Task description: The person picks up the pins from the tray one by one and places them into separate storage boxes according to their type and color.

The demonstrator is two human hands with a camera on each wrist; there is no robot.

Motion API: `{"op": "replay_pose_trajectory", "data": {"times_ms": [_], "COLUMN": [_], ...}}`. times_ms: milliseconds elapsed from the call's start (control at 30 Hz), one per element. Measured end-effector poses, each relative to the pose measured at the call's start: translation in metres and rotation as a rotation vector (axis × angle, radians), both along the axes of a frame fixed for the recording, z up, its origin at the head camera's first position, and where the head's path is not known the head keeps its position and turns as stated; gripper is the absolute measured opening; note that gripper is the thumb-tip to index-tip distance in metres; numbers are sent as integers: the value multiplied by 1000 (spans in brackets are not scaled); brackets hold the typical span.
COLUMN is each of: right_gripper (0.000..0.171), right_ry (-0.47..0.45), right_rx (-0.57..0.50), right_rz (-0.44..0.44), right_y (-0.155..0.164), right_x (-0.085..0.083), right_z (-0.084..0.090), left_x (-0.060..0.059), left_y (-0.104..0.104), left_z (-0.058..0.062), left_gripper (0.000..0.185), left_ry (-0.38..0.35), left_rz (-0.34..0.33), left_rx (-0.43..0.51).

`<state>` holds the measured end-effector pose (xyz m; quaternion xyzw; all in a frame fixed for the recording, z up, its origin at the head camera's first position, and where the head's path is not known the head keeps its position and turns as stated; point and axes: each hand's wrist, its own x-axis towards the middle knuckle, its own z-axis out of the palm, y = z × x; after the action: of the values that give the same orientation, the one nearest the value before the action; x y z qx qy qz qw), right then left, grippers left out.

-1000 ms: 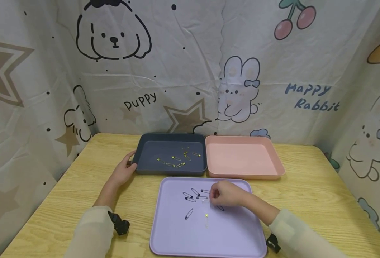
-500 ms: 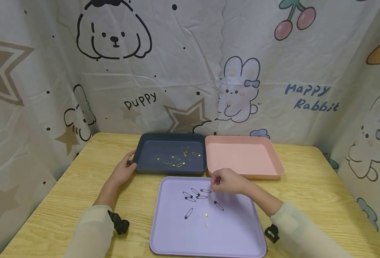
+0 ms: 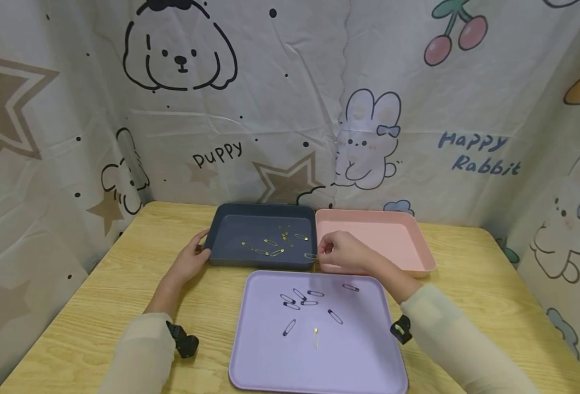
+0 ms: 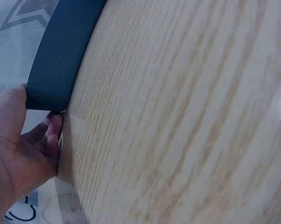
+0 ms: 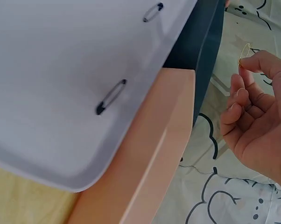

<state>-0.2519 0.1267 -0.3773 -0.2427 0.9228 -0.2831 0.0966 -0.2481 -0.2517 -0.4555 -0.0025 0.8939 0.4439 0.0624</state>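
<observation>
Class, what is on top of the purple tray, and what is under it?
On the purple tray lie eight black safety pins and one gold pin. A black wrist device covers part of its right edge; the tray itself hides what's beneath.

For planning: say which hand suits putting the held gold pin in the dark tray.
Right hand, probably: it pinches the gold pin near the right end of the dark tray; the left hand touches that tray's left side.
</observation>
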Motion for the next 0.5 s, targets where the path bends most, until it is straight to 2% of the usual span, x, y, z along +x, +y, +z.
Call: {"op": "replay_pose_trajectory", "data": {"times_ms": [133, 233, 400, 500], "right_gripper": [5, 6, 11, 11], "right_ry": [-32, -39, 19, 29], "right_rx": [-23, -54, -88, -76], "right_rz": [-14, 10, 95, 93], "right_y": [-9, -15, -22, -27], "right_x": [-12, -20, -32, -38], "right_z": [4, 5, 7, 8], "left_x": [0, -1, -1, 0], "left_y": [-1, -1, -1, -1], "left_z": [-1, -2, -2, -1], "left_gripper": [59, 59, 59, 59], "left_ry": [-3, -1, -1, 0], "left_rz": [4, 4, 1, -1], "left_rx": [-4, -6, -7, -6]}}
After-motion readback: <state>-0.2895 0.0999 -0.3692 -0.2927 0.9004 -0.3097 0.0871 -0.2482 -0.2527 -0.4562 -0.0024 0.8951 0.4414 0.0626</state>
